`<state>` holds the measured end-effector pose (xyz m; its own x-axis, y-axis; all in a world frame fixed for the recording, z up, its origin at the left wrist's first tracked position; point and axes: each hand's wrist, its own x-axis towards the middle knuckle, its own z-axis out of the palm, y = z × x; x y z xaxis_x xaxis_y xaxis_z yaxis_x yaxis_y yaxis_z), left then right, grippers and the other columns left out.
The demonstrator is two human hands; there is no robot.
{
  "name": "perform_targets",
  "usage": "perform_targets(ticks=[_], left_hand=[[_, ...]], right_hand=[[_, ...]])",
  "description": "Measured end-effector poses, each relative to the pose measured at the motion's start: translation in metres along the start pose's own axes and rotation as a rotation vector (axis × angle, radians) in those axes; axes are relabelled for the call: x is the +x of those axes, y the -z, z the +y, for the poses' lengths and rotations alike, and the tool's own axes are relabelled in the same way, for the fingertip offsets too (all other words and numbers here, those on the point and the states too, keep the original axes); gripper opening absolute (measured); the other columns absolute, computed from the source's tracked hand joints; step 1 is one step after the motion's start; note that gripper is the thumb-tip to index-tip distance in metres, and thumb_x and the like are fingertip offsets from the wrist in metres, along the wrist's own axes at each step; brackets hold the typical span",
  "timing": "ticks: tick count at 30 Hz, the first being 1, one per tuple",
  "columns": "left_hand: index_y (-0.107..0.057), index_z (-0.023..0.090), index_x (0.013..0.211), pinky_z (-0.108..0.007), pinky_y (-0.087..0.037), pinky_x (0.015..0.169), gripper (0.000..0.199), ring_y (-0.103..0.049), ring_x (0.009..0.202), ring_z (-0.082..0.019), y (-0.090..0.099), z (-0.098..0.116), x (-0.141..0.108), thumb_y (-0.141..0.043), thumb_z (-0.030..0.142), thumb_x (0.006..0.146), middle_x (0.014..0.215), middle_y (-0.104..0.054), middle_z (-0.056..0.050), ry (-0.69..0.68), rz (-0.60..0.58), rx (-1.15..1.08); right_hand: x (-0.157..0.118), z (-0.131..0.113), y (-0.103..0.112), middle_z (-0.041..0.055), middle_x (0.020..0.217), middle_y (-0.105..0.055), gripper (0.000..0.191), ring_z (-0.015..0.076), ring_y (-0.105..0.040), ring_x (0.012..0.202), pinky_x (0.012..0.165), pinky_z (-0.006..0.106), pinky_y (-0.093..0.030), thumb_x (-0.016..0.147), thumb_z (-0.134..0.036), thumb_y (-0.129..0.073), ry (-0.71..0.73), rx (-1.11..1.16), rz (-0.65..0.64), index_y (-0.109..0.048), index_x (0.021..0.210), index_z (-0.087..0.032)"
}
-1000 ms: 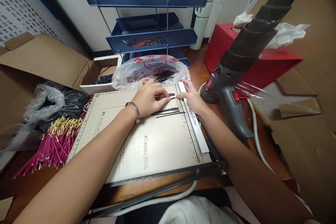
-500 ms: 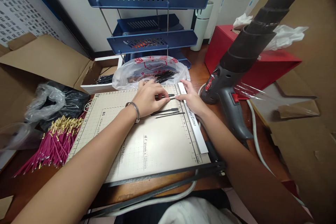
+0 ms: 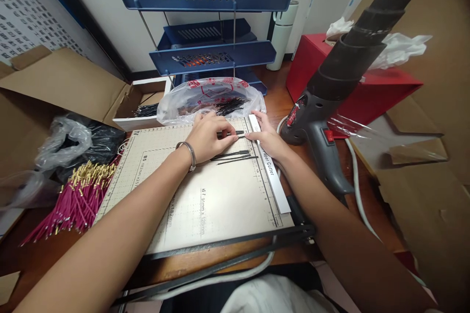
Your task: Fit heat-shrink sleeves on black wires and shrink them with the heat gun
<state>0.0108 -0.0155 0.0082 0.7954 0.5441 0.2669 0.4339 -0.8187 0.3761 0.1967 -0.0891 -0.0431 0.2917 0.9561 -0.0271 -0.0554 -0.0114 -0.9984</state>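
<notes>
On the cream board of a paper cutter (image 3: 231, 200), my left hand (image 3: 209, 136) pinches a thin black wire (image 3: 240, 136) between thumb and fingertips. My right hand (image 3: 270, 141) has its thumb and a finger closed at the other end of that wire, beside the ruler edge. Part of the right hand lies over the white strip (image 3: 276, 183) lettered "Paper Cutter". Several loose black wires (image 3: 235, 159) rest on the board just below the fingers. The left palm hides part of the held wire.
Behind the board sit a plastic bag (image 3: 172, 107) with black wires and a blue tiered rack (image 3: 213, 58). Magenta wires with gold ends (image 3: 79, 200) lie left. At right stand a heat gun (image 3: 326, 122) and a red box (image 3: 382, 88). The cutter arm (image 3: 220, 266) runs along the front.
</notes>
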Motion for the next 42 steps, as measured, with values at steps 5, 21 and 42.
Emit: perform_targets(ticks=[5,21,42], left_hand=[[-0.076,0.021,0.084,-0.042,-0.028,0.086,0.021,-0.054,0.091,-0.025,-0.001,-0.001,0.0,-0.068,0.039,0.092,0.082,-0.07,-0.004,-0.012,0.007,-0.009],[-0.075,0.022,0.084,-0.043,-0.028,0.087,0.021,-0.053,0.092,-0.026,-0.003,0.0,-0.001,-0.065,0.039,0.093,0.084,-0.072,-0.004,-0.017,0.031,0.042],[-0.076,0.023,0.075,-0.043,-0.027,0.091,0.023,-0.05,0.083,-0.022,0.009,0.005,-0.004,-0.075,0.044,0.083,0.073,-0.069,-0.002,-0.18,-0.131,-0.085]], right_hand=[[-0.001,-0.003,-0.002,0.0103,0.148,-0.053,0.085,0.0322,-0.045,0.146,0.128,0.052,-0.029,0.057,-0.024,-0.07,-0.001,0.001,0.009,-0.038,0.136,-0.027],[0.004,-0.001,-0.004,0.0067,0.148,-0.055,0.075,0.0296,-0.048,0.145,0.13,0.048,-0.028,0.056,-0.025,-0.068,-0.008,0.047,0.084,-0.048,0.128,-0.027],[0.003,-0.003,-0.004,0.0057,0.15,-0.054,0.075,0.0296,-0.045,0.147,0.13,0.049,-0.026,0.059,-0.026,-0.068,-0.001,0.01,0.075,-0.05,0.132,-0.028]])
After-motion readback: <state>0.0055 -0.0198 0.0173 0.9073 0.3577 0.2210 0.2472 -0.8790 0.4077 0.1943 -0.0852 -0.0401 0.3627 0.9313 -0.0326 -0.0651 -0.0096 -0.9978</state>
